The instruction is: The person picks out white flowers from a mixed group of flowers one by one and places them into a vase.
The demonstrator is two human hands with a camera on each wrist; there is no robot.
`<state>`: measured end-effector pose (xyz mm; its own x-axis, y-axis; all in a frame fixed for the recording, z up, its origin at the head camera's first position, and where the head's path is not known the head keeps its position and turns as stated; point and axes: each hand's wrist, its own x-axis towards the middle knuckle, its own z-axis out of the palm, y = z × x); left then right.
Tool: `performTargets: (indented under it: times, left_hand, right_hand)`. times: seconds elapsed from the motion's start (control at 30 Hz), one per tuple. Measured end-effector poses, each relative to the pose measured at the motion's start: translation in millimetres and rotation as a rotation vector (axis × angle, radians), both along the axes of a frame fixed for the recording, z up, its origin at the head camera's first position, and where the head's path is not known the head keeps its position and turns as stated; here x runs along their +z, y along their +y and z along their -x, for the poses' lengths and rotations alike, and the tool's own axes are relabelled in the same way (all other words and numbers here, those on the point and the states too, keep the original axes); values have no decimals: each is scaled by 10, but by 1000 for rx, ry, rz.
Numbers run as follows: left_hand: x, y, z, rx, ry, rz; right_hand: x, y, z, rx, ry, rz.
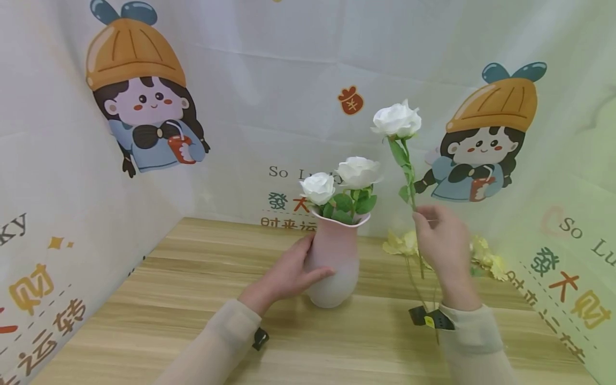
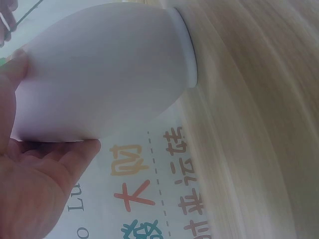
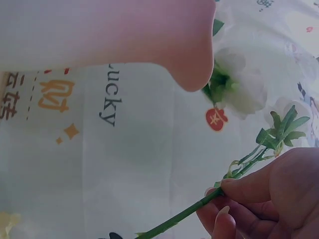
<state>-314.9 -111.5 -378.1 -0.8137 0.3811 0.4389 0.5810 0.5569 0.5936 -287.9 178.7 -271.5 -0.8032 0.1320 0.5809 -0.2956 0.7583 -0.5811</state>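
A pink-to-white vase (image 1: 333, 262) with a wavy rim stands upright on the wooden table. My left hand (image 1: 289, 270) holds its left side, thumb across the front and fingers around the back; the left wrist view shows thumb and fingers on opposite sides of the vase body (image 2: 104, 69). Two white roses, a smaller one (image 1: 318, 188) and a larger one (image 1: 358, 172), rise out of the vase among green leaves. To the right, my right hand (image 1: 445, 243) pinches the green stem (image 3: 184, 214) of another white rose (image 1: 397, 120) between thumb and fingers, bloom up and stem end hanging below.
Yellow flowers (image 1: 487, 259) lie on the table (image 1: 192, 299) beyond and beside my right hand, their thin stems pointing toward me. A printed cloth (image 1: 260, 107) with cartoon figures and lettering hangs behind the table and along both sides.
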Motion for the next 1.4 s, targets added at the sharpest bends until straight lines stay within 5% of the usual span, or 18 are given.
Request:
performTargets:
  times: [0.33, 0.77, 1.17, 1.4]
  left_hand:
    - [-14, 11, 19, -13, 25, 3]
    - [10, 6, -1, -3, 28, 14]
    - [2, -4, -1, -1, 23, 14]
    - [1, -8, -7, -2, 22, 12]
  right_hand:
    - [24, -205, -36, 69, 79, 41]
    - [114, -284, -159, 149, 463, 176]
    - [377, -492, -427, 447, 808, 494]
    - [333, -555, -414, 611, 781, 635]
